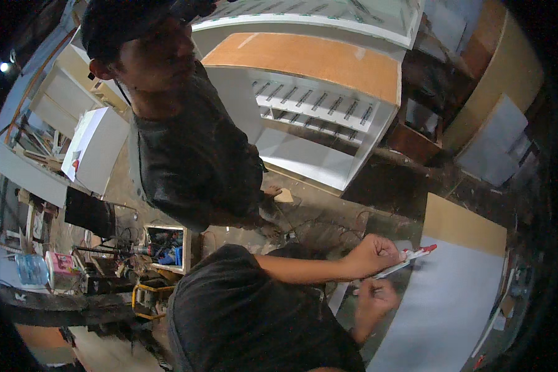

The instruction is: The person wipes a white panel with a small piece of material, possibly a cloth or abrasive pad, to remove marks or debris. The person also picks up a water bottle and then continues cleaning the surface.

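My left hand [373, 255] is closed in a pinch on a slim white object with a red end [419, 253]. Its exact kind is too small to make out. The red end points right, over the edge of a large white panel [455, 297]. Just below, my right hand [375, 300] has its fingers curled close to the lower end of the white object. Whether those fingers grip anything is not clear. Both hands are at the panel's left edge, and my dark sleeve [229, 270] shows behind the left forearm.
Another person in a dark shirt [192, 149] stands at upper left. Behind them is a white cabinet with a brown top panel [303, 59]. An open box of tools [165, 248], a yellow metal frame [143, 301] and a water bottle [32, 269] are at left. Boards [496, 139] lean at right.
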{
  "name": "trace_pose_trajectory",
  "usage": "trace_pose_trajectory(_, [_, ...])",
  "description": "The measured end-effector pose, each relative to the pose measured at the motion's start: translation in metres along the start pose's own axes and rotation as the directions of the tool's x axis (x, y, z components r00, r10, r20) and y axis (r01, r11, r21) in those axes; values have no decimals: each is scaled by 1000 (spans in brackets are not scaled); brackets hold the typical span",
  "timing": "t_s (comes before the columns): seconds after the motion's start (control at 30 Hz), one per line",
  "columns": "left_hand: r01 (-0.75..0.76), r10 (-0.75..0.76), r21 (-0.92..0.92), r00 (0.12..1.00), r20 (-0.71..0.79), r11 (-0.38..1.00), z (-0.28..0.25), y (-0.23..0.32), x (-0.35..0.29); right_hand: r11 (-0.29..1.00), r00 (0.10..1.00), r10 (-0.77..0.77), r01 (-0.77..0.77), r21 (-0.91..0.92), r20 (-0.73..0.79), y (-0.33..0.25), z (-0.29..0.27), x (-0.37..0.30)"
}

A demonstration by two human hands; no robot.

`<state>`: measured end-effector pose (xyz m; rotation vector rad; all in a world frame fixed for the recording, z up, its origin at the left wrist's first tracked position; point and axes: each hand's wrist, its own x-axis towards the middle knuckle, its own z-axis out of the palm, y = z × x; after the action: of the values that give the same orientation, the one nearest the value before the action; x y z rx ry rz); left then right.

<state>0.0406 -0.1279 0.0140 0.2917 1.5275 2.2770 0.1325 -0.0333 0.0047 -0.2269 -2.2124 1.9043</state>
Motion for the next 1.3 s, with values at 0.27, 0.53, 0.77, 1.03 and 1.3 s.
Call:
trace_pose_trajectory(0.27, [-24, 25, 16, 997, -80, 1000, -17, -1, 5, 996, 999, -33, 32, -78, -7, -4, 5, -1])
trace_pose_trajectory(0.53, [-374, 346, -31, 882, -321, 927, -103, 40, 38, 999, 996, -14, 10, -51, -87, -3, -10, -8])
trace_pose_trajectory(0.77, [-192, 194, 91, 981, -15, 977, -38, 9, 13, 994, 987, -70, 57, -98, -142, -20, -23, -1])
trace_pose_trajectory(1.03, [-100, 82, 271, 993, 80, 957, -13, 8, -7, 999, 965, 40, -33, 31, -260, -32, -42, -13])
trace_pose_trajectory(1.3, [-41, 15, 120, 977, 212, 992, 3, 0, -2, 981, 931, 36, 36, 190, -363, -39, -49, -37])
